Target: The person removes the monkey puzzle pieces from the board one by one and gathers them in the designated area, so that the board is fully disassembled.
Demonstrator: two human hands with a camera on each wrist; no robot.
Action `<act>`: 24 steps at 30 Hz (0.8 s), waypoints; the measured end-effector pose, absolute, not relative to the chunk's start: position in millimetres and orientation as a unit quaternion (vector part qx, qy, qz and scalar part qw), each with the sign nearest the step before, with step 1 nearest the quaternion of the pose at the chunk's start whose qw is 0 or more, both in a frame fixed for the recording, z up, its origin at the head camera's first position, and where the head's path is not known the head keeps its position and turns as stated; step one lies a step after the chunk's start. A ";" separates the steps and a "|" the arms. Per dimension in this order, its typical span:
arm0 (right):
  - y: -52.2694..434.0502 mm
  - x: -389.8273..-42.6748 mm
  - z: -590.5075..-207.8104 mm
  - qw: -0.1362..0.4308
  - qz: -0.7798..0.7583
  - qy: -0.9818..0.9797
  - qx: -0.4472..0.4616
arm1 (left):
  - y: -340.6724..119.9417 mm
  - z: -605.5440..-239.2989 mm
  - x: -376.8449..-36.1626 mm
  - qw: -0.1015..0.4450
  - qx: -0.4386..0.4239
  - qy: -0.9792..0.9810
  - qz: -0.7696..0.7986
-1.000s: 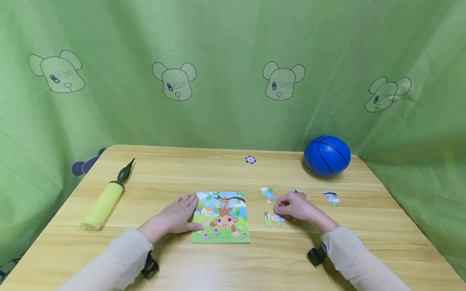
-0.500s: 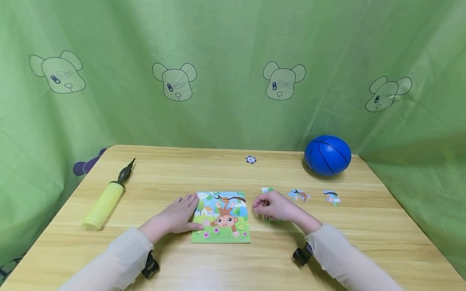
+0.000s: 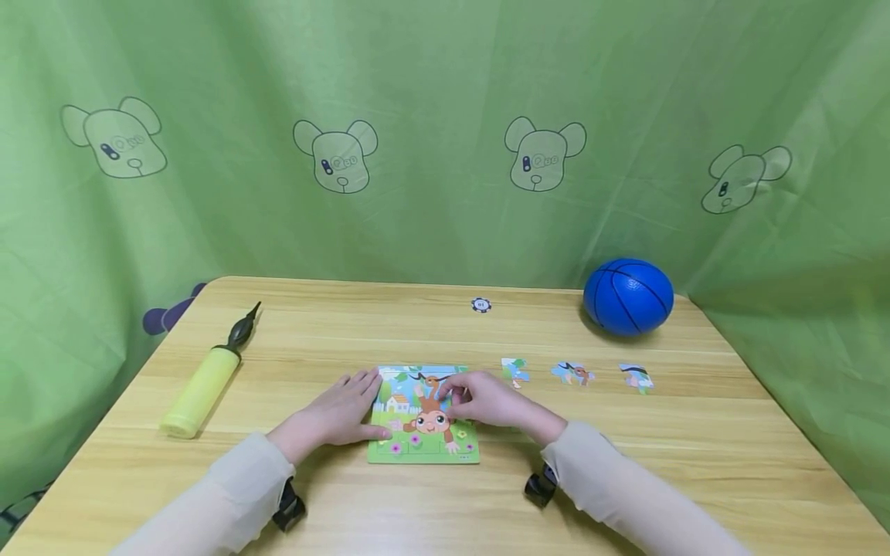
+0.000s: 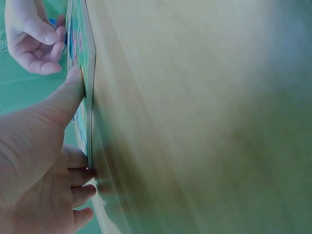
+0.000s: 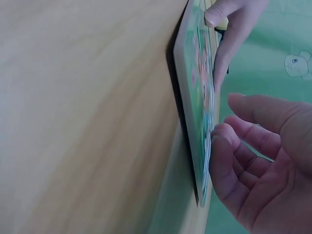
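A monkey picture puzzle board (image 3: 417, 440) lies flat near the table's front edge. My left hand (image 3: 354, 405) rests on its left edge with straight fingers, the thumb (image 4: 68, 92) pressing the board's rim (image 4: 89, 73). My right hand (image 3: 464, 398) hovers over the board's right half with curled fingers, pinching a small puzzle piece, of which a blue bit (image 4: 51, 22) shows between the fingertips. In the right wrist view the right hand's fingers (image 5: 229, 161) curl beside the board (image 5: 197, 97). Three loose pieces (image 3: 515, 371) (image 3: 572, 374) (image 3: 636, 378) lie in a row to the right.
A blue ball (image 3: 628, 296) sits at the back right of the wooden table (image 3: 626, 463). A yellow hand pump (image 3: 205, 382) lies at the left, and a small dark disc (image 3: 480, 305) near the back edge. A green curtain hangs all around.
My right hand picked up the piece that lay right of the board and carried it left over the board. The left hand stayed put.
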State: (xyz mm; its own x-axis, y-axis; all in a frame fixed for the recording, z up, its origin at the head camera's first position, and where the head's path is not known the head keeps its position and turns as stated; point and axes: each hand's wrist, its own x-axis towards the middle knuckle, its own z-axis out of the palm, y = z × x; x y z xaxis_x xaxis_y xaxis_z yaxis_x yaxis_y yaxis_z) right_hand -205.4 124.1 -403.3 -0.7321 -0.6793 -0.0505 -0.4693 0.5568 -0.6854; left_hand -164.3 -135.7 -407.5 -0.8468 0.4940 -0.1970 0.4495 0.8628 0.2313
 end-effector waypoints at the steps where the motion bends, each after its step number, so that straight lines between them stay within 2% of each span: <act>1: 122.0 -205.7 -403.4 0.156 -0.333 0.868 -0.333 | -135.8 -407.4 -164.3 0.125 0.247 0.957 0.089; 24: 101.8 -208.0 -400.6 0.188 -0.261 0.875 -0.361 | -135.1 -406.0 -163.5 0.129 0.244 0.956 0.095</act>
State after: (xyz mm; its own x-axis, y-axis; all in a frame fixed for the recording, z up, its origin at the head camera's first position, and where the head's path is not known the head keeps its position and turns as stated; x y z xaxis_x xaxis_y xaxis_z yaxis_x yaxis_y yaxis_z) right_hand -208.0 101.8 -400.6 -0.6679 -0.7309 -0.1403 -0.5343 0.6021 -0.5933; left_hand -163.5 -135.1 -406.0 -0.8472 0.4917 -0.2010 0.4428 0.8627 0.2443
